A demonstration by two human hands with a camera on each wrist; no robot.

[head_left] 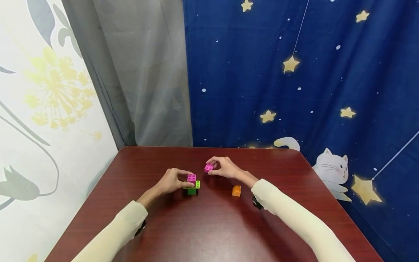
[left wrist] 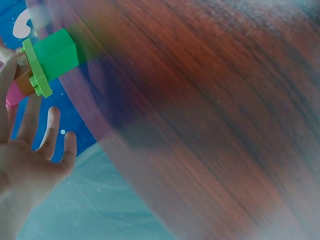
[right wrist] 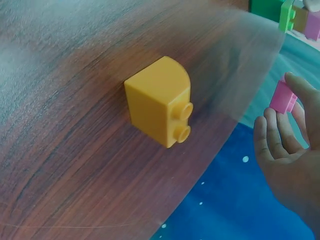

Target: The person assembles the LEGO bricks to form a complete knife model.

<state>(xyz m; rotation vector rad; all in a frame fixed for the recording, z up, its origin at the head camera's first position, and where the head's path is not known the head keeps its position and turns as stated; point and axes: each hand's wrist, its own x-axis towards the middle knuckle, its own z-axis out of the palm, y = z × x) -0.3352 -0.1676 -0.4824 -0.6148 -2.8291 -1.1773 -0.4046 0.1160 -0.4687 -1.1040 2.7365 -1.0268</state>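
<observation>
A stack of toy bricks stands on the table in front of the left hand (head_left: 171, 181): a green block (left wrist: 57, 52) at the bottom, a flat lime piece (left wrist: 38, 70) across it, a brown or orange brick (left wrist: 24, 80) and a pink brick (head_left: 191, 178) on top. The left thumb and a finger pinch the upper part of this stack, the other fingers spread. To the right and slightly farther back, the right hand (head_left: 227, 169) pinches a second pink brick (right wrist: 283, 96) between thumb and fingertips, held apart from the stack.
An orange-yellow brick (right wrist: 157, 97) with a curved side and studs lies on the table, nearer the person than the right hand. The dark red wooden table (head_left: 203, 233) has a far edge against grey and blue star-patterned curtains (head_left: 242, 72).
</observation>
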